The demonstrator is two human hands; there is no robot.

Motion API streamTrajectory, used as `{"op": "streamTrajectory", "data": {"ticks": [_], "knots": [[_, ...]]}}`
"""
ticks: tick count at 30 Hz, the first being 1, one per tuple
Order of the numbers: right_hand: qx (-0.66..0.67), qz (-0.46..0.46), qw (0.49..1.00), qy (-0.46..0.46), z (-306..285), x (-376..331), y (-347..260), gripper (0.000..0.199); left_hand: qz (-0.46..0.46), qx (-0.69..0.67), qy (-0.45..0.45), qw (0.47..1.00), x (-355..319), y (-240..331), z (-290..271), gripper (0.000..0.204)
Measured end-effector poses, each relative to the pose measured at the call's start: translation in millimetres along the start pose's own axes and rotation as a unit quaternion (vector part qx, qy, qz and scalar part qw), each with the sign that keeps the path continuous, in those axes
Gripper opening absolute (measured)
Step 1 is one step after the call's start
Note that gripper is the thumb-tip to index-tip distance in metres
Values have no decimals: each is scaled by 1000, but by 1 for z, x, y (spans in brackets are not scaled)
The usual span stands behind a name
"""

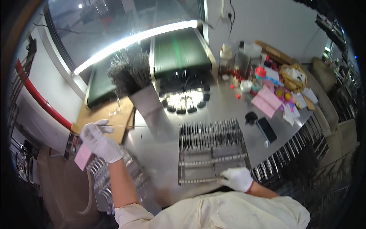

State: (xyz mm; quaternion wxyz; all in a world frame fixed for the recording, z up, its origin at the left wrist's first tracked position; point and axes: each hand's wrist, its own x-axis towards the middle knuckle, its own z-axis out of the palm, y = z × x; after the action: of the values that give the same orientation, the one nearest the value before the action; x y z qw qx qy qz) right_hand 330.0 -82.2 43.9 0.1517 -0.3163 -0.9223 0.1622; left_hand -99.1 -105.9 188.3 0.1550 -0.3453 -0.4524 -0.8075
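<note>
At the left of the steel desk (228,110), a thin metal rod (126,125) is pinched in the closed grip of the white-gloved left hand (100,142), thumb and fingertips pressed together on its near end. The rod is held almost level above the desk, its long axis running left to right and its free end pointing right, toward a tall steel container (146,105) filled with a dark bundle of similar rods (129,72). Under the rod a flat brown cardboard sheet (108,114) is seen, and a small pink tag (82,157) hangs below the left wrist. The gloved right hand (238,178) is closed on the near right corner of a metal wire rack (211,152). At the far right of the desk, pink rectangular packets (267,100) and white paper slips (289,112) are scattered, beside a flat black phone (266,129).
</note>
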Motion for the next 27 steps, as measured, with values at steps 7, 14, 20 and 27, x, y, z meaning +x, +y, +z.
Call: {"op": "streamTrajectory", "data": {"ticks": [7, 14, 20, 27], "knots": [[-46, 7, 999, 4, 5, -19, 7, 36, -390, 65, -189, 899, -148, -50, -29, 22], [-44, 26, 999, -8, -5, -47, 8, 37, -443, 37, -228, 866, -120, -34, -37, 29], [-39, 23, 999, -23, -15, -60, 13, 34, -531, 33, -244, 811, -105, -71, -27, 27], [-58, 5, 998, -14, -35, -57, 7, 33, -666, 22, -177, 724, -148, -167, -61, 31]]}}
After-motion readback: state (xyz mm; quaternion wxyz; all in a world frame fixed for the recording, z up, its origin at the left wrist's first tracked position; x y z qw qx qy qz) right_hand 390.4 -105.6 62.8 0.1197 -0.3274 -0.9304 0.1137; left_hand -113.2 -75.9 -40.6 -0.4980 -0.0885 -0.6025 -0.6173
